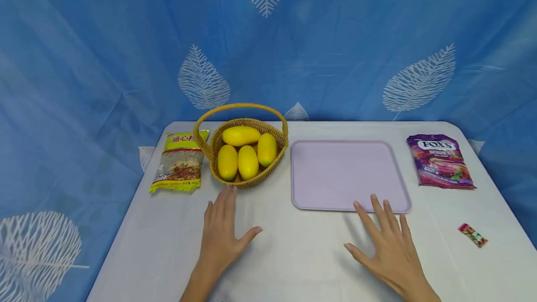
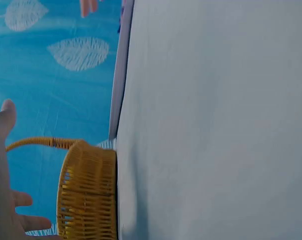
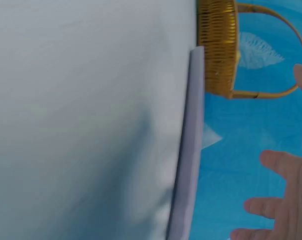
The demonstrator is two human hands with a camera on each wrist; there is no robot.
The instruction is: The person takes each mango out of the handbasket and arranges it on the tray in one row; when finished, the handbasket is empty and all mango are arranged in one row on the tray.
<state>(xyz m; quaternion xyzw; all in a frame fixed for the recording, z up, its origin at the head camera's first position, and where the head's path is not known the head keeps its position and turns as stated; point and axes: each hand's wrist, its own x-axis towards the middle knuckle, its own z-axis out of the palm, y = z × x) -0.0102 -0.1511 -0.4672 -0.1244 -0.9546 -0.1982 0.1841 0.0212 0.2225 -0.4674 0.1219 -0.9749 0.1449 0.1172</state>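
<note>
A wicker basket [image 1: 214, 146] with a handle holds several yellow mangoes [image 1: 241, 135] at the back left of the white table [image 1: 293, 255]. To its right lies a flat lilac tray [image 1: 348, 174]. My left hand [image 1: 222, 229] rests flat on the table just in front of the basket, fingers straight and spread. My right hand [image 1: 388, 241] lies flat too, its fingertips at the tray's near edge. Neither holds anything. The left wrist view shows the basket [image 2: 88, 195] side-on; the right wrist view shows the tray's edge [image 3: 188, 150] and the basket [image 3: 218, 47].
A yellow packet of noodles [image 1: 180, 162] lies left of the basket. A purple sweets bag [image 1: 442, 160] lies at the right, and one wrapped sweet [image 1: 472, 235] near the right edge. A blue leaf-print cloth [image 1: 335, 45] hangs behind the table.
</note>
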